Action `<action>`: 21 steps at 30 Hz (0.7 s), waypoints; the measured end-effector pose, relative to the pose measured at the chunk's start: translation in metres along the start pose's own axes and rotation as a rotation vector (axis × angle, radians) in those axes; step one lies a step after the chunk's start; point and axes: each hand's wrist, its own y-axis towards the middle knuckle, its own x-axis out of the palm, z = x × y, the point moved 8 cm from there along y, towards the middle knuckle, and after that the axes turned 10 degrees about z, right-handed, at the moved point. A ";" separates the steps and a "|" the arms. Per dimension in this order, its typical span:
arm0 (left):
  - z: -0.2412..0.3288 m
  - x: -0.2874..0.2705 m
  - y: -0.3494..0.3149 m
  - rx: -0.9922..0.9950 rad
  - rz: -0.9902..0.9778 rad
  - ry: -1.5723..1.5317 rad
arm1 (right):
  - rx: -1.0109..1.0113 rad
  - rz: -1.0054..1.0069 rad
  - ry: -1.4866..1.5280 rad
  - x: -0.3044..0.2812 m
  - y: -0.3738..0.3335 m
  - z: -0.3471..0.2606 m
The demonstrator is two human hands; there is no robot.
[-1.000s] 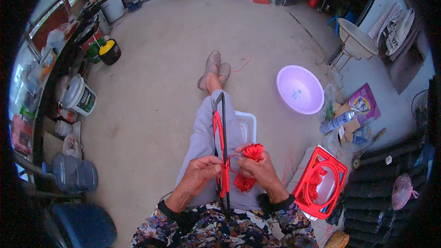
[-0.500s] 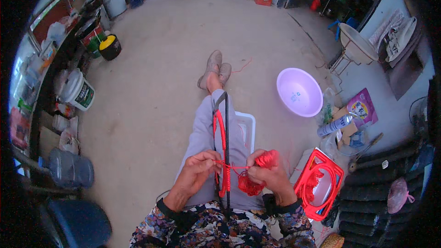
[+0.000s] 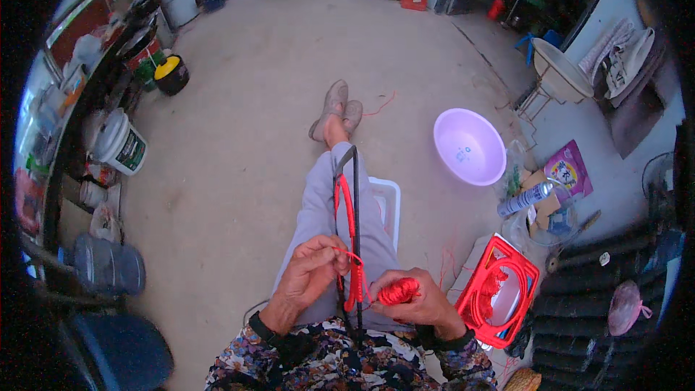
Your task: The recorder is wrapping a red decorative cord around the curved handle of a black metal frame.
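Far to my left stands one white bucket point(image 3: 119, 143) with a dark label. My left hand point(image 3: 308, 273) pinches red cord point(image 3: 355, 275) against one black frame point(image 3: 355, 195) on my lap; my right hand point(image 3: 420, 303) grips one red cord ball point(image 3: 398, 291). Beyond my right hand: one red basket point(image 3: 499, 291), one lilac basin point(image 3: 469, 146), one purple packet point(image 3: 568, 171).

right hand point(image 3: 423, 303) lower, red cord ball point(image 3: 399, 291) smaller — cord point(image 3: 346, 255) drawn taut

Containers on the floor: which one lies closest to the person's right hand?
The red basket, right beside the right hand. The lilac basin and white bucket sit farther off.
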 end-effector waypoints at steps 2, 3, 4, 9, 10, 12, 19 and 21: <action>0.006 0.009 0.000 0.024 -0.044 0.110 | -0.049 -0.010 -0.035 0.002 0.003 -0.006; 0.009 0.009 0.000 0.034 -0.035 0.206 | -0.057 -0.014 -0.019 0.003 0.003 -0.007; 0.011 0.009 0.000 0.045 -0.026 0.301 | -0.064 -0.018 -0.002 0.003 0.003 -0.008; 0.036 0.041 -0.003 0.129 0.031 0.609 | -0.042 -0.044 -0.054 -0.002 0.005 -0.005; 0.039 0.045 -0.002 0.145 0.018 0.637 | -0.029 -0.032 -0.053 -0.005 0.005 -0.004; 0.042 0.048 0.001 0.169 -0.019 0.663 | -0.007 0.009 -0.069 -0.008 0.006 -0.001; 0.042 0.064 0.001 0.111 -0.024 0.581 | 0.144 0.257 -0.095 -0.032 0.001 0.015; 0.043 0.067 0.001 0.111 -0.005 0.585 | 0.103 0.267 -0.109 -0.038 -0.001 0.015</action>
